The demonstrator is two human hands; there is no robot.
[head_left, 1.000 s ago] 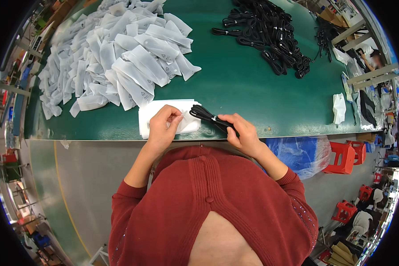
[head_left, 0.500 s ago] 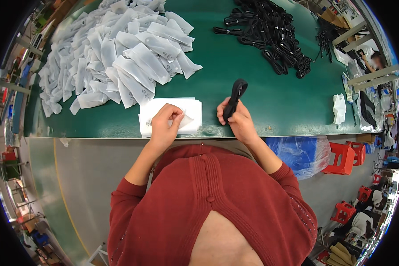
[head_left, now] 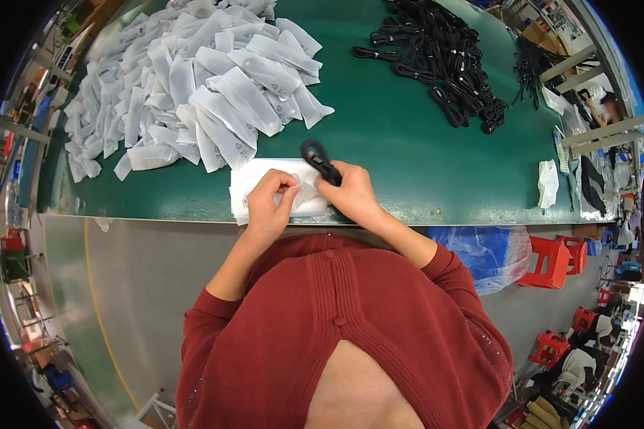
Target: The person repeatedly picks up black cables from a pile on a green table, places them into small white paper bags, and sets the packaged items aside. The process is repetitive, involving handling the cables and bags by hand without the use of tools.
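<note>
My left hand [head_left: 273,201] pinches the top bag [head_left: 306,190] of a white stack [head_left: 246,176] at the counter's [head_left: 408,171] near edge. My right hand [head_left: 353,191] grips a looped cable [head_left: 316,157] at the stack's right end. Other bags [head_left: 193,86] heap toward the far left corner.

You hold a black cable bundle [head_left: 326,170], folded into loops and tilted, with its rounded end pointing away from you, at the far right corner of the flat stack of white bags [head_left: 240,184], whose topmost one you are pinching.
</note>
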